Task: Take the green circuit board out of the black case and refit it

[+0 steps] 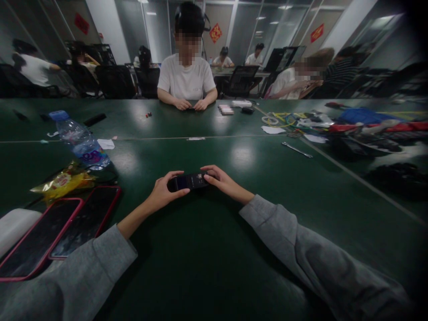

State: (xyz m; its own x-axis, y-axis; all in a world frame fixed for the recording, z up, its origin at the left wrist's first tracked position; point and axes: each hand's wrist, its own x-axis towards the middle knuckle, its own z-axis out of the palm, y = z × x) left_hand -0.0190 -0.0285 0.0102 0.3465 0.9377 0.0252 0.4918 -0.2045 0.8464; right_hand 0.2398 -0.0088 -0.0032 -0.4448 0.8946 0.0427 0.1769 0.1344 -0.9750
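Observation:
A small black handheld device (193, 181) lies sideways between my two hands, just over or on the green tabletop. Its dark screen is at the left end, and small light markings and a pale button show toward the right. My left hand (165, 189) grips the left end, thumb along the near edge and fingers on the far edge. Around the right end, my right hand (220, 180) is closed, its thumb on the face close to the pale button. I cannot tell whether the device touches the table.
Two phones with red-pink edges (80, 223), a yellow snack wrapper (65, 183) and a plastic bottle (80, 140) are at the left. A wrench (297, 150) lies right of centre, with cables and tools beyond. Across the table (200, 258) sits a person in a white shirt (187, 78).

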